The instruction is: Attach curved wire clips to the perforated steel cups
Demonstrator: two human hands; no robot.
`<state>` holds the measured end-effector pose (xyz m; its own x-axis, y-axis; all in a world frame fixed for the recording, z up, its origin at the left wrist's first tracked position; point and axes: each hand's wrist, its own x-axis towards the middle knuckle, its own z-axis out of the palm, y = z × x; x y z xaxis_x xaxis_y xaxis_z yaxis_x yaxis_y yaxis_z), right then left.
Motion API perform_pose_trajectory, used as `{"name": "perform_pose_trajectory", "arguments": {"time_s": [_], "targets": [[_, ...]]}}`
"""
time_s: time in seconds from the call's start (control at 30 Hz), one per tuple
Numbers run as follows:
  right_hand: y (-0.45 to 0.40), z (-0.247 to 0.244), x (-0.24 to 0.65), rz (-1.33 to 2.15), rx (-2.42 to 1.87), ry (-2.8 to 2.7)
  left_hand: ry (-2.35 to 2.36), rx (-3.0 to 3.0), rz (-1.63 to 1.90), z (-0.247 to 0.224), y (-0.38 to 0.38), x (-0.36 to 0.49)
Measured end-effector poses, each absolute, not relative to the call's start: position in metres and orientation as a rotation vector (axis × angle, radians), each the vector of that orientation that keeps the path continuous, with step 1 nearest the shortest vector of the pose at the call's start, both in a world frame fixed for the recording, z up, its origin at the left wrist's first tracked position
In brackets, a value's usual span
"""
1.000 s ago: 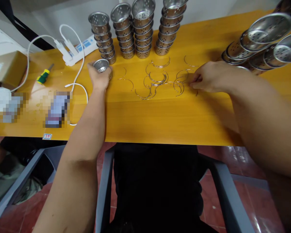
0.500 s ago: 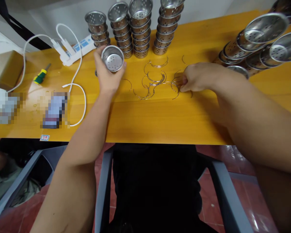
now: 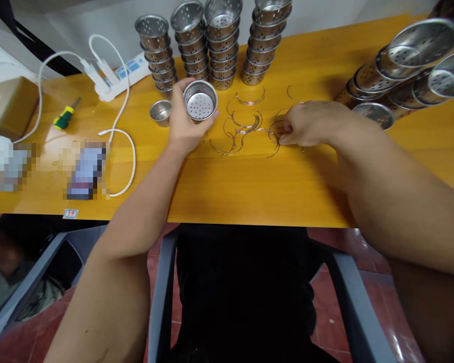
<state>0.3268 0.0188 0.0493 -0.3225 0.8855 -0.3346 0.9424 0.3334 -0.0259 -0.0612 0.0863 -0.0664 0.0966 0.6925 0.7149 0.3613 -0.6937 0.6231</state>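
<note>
My left hand (image 3: 185,126) is wrapped round a perforated metal cup (image 3: 201,101), its open top tilted toward me. Thin curved wires (image 3: 245,123) lie in a loose cluster on the yellow table (image 3: 227,191). At the right side of that cluster, my right hand (image 3: 298,123) has its fingertips pinched together down at the wires; what lies between them is too small to make out. A single metal cup (image 3: 161,112) rests on the table just left of my left hand.
Stacks of perforated cups (image 3: 223,45) line the back; more stacks (image 3: 389,75) lean at the right. At left are a power strip (image 3: 124,75), white cables, a screwdriver (image 3: 64,117), a phone (image 3: 86,171) and a cardboard box (image 3: 13,103). A person's leg shows far left.
My left hand has moved right with the cup, uncovering the single cup on the table. My right hand has barely shifted and stays at the wires.
</note>
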Motion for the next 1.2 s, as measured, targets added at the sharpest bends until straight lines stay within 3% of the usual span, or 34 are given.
{"name": "perform_pose_trajectory", "arguments": {"time_s": [0.2, 0.37, 0.67, 1.0, 1.2], "targets": [[0.005, 0.065, 0.323, -0.162, 1.699, 2.274, 1.091, 2.097, 1.585, -0.057, 0.073, -0.054], [0.008, 0.069, 0.332, -0.636, 1.932, 2.49, 0.996, 2.128, 1.502, -0.046, 0.058, -0.041], [0.015, 0.034, 0.334, -1.385, 1.912, 2.822, 0.985, 2.042, 1.46, -0.053, 0.065, -0.035], [0.01, 0.024, 0.32, -1.636, 1.9, 2.881, 0.947, 2.05, 1.475, -0.055, 0.068, -0.032], [0.001, 0.032, 0.311, -1.836, 1.905, 2.838, 0.829, 2.073, 1.491, -0.088, 0.088, -0.038]]}}
